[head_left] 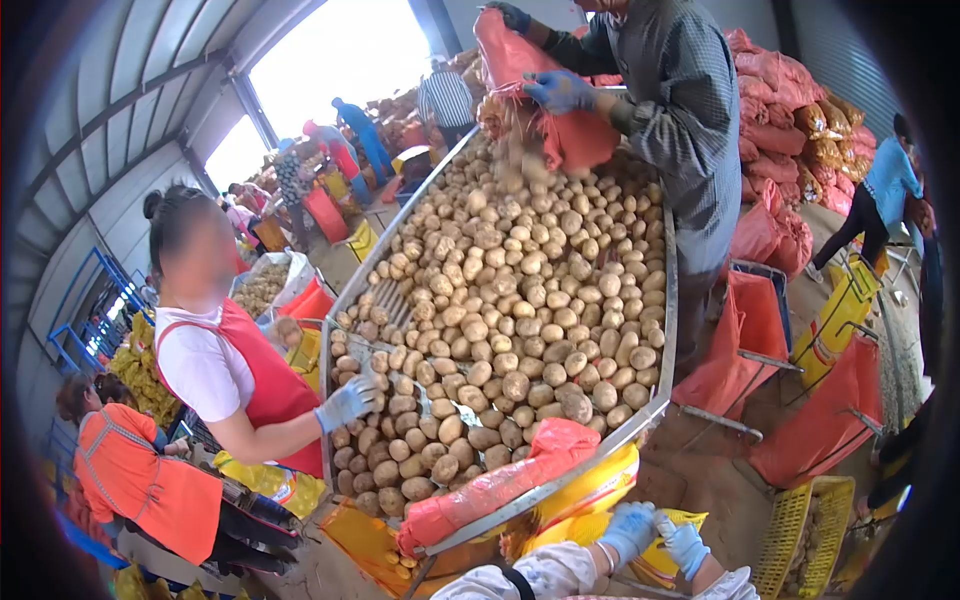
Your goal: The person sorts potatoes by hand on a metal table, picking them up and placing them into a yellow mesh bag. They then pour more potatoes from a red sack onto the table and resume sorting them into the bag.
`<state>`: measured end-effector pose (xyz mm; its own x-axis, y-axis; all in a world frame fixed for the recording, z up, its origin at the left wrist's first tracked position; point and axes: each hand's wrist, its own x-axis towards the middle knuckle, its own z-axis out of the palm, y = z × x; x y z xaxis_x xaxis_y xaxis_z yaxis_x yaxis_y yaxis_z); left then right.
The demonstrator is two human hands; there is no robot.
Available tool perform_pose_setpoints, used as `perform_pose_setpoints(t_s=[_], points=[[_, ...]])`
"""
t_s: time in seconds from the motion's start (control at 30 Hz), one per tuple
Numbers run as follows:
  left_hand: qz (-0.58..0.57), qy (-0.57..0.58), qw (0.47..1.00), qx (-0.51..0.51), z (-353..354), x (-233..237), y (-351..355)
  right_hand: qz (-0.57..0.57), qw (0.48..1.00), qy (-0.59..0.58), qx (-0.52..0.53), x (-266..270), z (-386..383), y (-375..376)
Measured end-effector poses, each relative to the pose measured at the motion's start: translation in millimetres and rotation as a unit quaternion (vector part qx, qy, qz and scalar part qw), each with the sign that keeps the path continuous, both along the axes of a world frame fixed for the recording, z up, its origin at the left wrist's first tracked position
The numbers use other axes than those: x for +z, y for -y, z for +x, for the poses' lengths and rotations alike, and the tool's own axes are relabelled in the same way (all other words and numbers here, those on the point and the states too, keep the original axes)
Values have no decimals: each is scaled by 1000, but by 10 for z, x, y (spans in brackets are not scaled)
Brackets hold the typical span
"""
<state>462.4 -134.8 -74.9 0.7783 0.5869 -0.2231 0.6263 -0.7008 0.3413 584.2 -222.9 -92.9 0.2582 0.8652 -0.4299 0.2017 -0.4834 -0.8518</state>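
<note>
My left hand [628, 532], in a light blue glove, is at the bottom of the view with its fingers bent. Close beside it is my right hand [686, 548], gloved alike, its fingertips meeting the left hand's fingers. Both look closed, and what they pinch, if anything, is too small to make out. Just behind and beneath them a yellow bag [655, 572] hangs at the end of the metal sorting table [668, 330]. Potatoes [530, 290] cover that table. A rolled red bag [510, 480] lies along its near edge.
Across the table a person empties a red sack [585, 135] of potatoes. At left, a person in a red apron reaches a gloved hand [348, 403] onto the potatoes. Red bags on frames [825, 410] and a yellow crate [838, 515] stand at right, before stacked sacks [775, 120].
</note>
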Motion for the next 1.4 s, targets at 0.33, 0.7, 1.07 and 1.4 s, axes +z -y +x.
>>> perform_pose_setpoints(t_s=[0.33,0.7,1.07,1.4], points=[[-14,37,999,-7,-292,118,-91,-8,914,-370,-168,-158,72,18],[-376,168,899,146,-277,-193,-36,-12,945,-243,-217,233,-119,-280],[-207,309,837,401,-399,-548,-313,-123,915,357,142,-111,421,-78],[-42,-45,998,-23,-382,-452,-492,-213,891,399,44,22,986,343]])
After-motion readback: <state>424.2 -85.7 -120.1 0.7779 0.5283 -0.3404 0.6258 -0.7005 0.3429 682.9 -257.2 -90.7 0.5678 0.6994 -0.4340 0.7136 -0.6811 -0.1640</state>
